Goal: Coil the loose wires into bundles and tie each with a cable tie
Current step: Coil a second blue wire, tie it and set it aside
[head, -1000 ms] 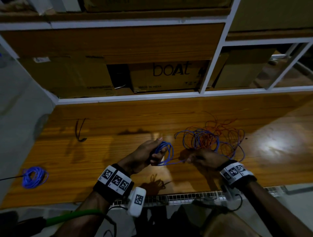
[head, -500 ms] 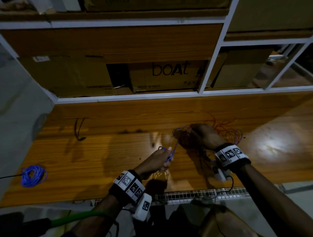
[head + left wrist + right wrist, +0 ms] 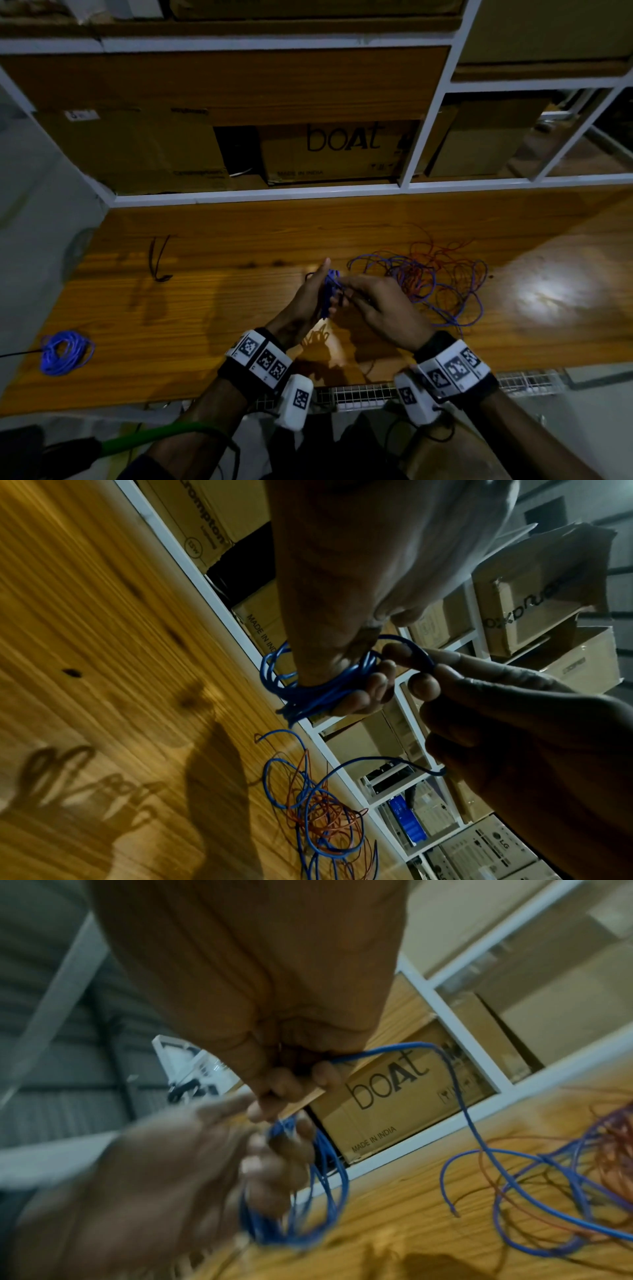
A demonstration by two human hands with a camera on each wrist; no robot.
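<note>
My left hand (image 3: 305,301) is held over the wooden tabletop (image 3: 239,308) and grips a small coil of blue wire (image 3: 328,291) looped round its fingers (image 3: 356,702). My right hand (image 3: 376,305) is right beside it. Its thumb and forefinger pinch the free run of the same blue wire (image 3: 416,649) at the top of the coil. The loose end trails right to a tangle of blue and red wires (image 3: 431,284) lying on the table. In the right wrist view the coil (image 3: 298,1204) hangs below my left fingers.
A finished blue bundle (image 3: 63,353) lies at the table's left front. Black cable ties (image 3: 157,260) lie at the back left. Cardboard boxes, one marked boAt (image 3: 342,150), fill the white-framed shelf behind. A wire rack (image 3: 359,397) runs along the front edge.
My right hand has come back from the tangle to my left hand, bringing the blue wire with it. The coil on my left hand has more turns.
</note>
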